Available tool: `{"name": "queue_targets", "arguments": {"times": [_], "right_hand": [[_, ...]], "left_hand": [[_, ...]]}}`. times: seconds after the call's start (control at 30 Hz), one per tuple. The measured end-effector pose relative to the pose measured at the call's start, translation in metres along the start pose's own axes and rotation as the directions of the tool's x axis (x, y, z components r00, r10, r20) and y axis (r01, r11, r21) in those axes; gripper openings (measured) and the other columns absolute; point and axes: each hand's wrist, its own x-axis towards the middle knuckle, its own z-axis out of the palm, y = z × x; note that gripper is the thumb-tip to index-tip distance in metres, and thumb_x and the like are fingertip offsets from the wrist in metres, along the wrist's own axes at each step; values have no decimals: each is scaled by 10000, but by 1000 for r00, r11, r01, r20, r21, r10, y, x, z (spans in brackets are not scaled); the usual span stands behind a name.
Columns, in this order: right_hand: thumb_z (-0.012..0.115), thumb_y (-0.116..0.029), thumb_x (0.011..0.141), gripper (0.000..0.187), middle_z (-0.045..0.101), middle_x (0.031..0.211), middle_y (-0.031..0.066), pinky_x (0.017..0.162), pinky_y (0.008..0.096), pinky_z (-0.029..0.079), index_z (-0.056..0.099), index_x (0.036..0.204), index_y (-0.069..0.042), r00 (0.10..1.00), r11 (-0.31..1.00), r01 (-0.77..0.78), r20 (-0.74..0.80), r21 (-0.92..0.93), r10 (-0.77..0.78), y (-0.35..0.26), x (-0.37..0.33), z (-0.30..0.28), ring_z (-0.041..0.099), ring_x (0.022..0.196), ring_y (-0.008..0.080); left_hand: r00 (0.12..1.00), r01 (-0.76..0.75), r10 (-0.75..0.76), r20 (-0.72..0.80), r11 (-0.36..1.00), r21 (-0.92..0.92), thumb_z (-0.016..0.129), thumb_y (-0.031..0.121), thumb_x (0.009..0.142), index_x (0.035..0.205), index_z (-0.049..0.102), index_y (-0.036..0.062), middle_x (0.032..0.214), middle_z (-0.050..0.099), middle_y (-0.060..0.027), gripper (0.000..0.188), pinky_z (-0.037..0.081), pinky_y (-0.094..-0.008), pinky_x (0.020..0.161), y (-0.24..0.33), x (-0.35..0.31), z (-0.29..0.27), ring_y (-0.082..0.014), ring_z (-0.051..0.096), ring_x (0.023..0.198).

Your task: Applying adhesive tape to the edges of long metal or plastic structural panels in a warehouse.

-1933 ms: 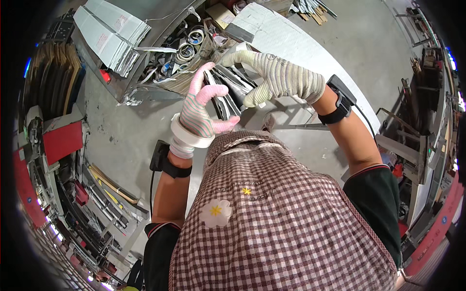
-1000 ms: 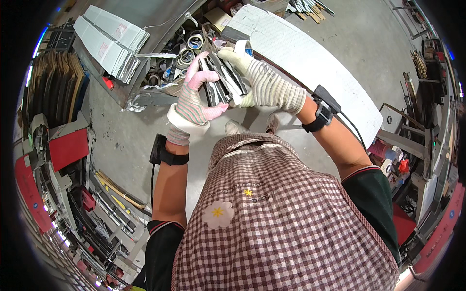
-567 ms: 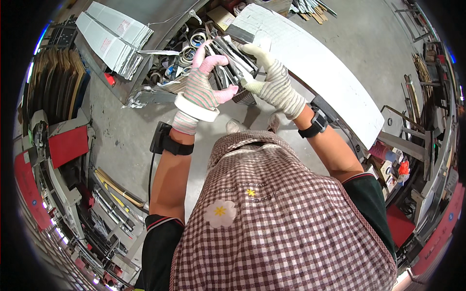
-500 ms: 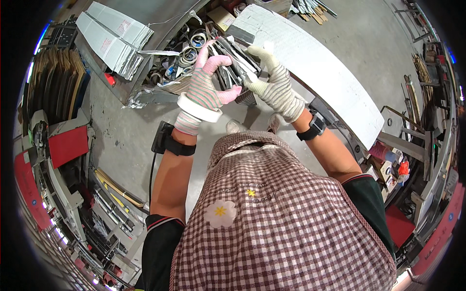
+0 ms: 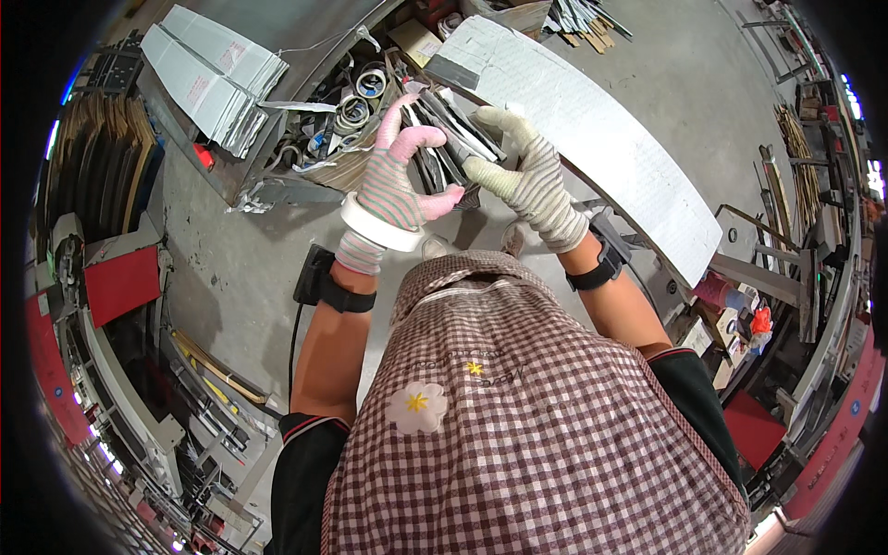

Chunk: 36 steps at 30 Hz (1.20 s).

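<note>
A bundle of dark grey, black and white flat strips (image 5: 442, 129) is between my two gloved hands. My left hand (image 5: 393, 176), in a pink and grey striped glove, curls round the bundle's left side, thumb below it. A white ring (image 5: 379, 225), like a tape roll, circles my left wrist. From the right, my right hand (image 5: 527, 176), in a cream and grey striped glove, grips the strips' other side with bent fingers. What the strips are made of I cannot tell.
Beyond my hands, a bin holds tape rolls (image 5: 371, 84) and scraps. White folded cardboard (image 5: 217, 74) lies on a metal table (image 5: 268, 28) at far left. A long white board (image 5: 592, 129) extends along the right. Curved brown panels (image 5: 102, 139) stand at left; red machine parts (image 5: 120, 285) are nearby.
Both hands have come slightly nearer to my body with the strips between them. The view has shifted a little.
</note>
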Motion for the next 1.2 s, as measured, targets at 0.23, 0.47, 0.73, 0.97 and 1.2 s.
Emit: {"name": "queue_targets", "arguments": {"times": [0.23,0.47,0.73,0.97,1.2], "right_hand": [[831,-143,832,584,675,1248,94,1017,332,499,586,1352,-38,996,984,46,79,-172,-32,-8,13,-6,619,1161,174],[794,-200,804,578,686,1116,209,911,357,543,592,1314,-19,952,910,300,157,-286,-264,15,19,0,691,1008,273],[865,-186,736,648,696,1118,210,923,383,544,608,1306,-15,975,814,223,121,-536,-188,-39,0,12,687,1042,327],[888,-254,730,693,718,1119,134,867,353,565,609,1322,-24,920,770,388,168,-507,-353,-51,-40,-15,714,976,250],[811,-140,829,579,696,1189,65,964,306,523,607,1357,-17,945,940,-302,82,-157,318,27,-27,-31,620,1070,119]], "left_hand": [[1000,16,-16,4,997,-77,910,185,559,1194,591,167,1508,388,-269,710,430,-472,1106,-7,-10,-9,-440,502,1320],[1000,17,-17,3,977,-211,895,222,607,1213,587,136,1561,339,-268,685,363,-481,1157,-20,-16,-20,-420,438,1388],[984,-160,174,-41,961,226,950,450,567,1545,290,78,1520,301,-304,1237,340,-569,1155,38,-13,-10,-431,339,1421],[975,-142,20,-223,827,-543,886,467,724,1572,90,21,1472,416,-236,1246,477,-415,1069,78,-28,30,-342,513,1263],[982,46,-64,-179,994,-102,918,183,648,1618,-94,164,1567,309,-191,1402,369,-458,1162,-15,-70,79,-332,409,1404]]}}
